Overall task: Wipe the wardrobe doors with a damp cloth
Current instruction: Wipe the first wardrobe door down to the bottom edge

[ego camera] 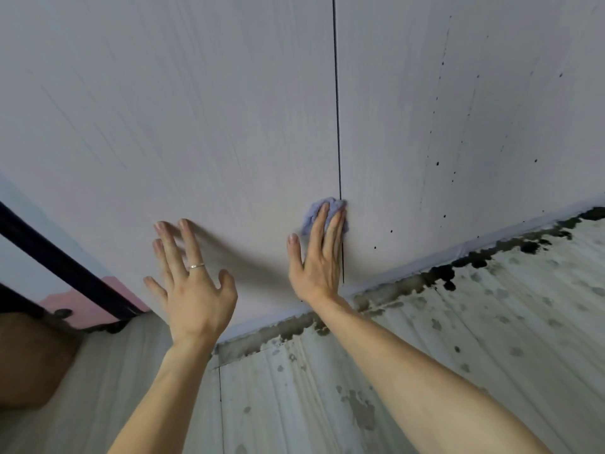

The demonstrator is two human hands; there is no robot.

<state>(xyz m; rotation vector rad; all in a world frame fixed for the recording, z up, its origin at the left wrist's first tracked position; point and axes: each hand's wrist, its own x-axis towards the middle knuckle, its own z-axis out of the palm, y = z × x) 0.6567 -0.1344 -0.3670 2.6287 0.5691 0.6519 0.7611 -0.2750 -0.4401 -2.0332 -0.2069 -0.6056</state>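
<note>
at the seam [337, 126] between the doors [196, 109], the right hand [319, 267] presses the cloth [310, 213] flat-fingered, not gripping it, with the left hand [193, 290] spread empty at 8 o'clock of it; unheld, the bunched cloth could slip and drop.

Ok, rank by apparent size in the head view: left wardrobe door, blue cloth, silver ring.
1. Pale grey left wardrobe door
2. Crumpled blue cloth, partly hidden under the right hand
3. Thin silver ring on the left hand

Lavender-blue cloth [322, 215] on pale grey, faintly streaked wardrobe doors [196, 126]; black-mottled whitish ceiling [458, 322], silver ring [196, 266]
</note>
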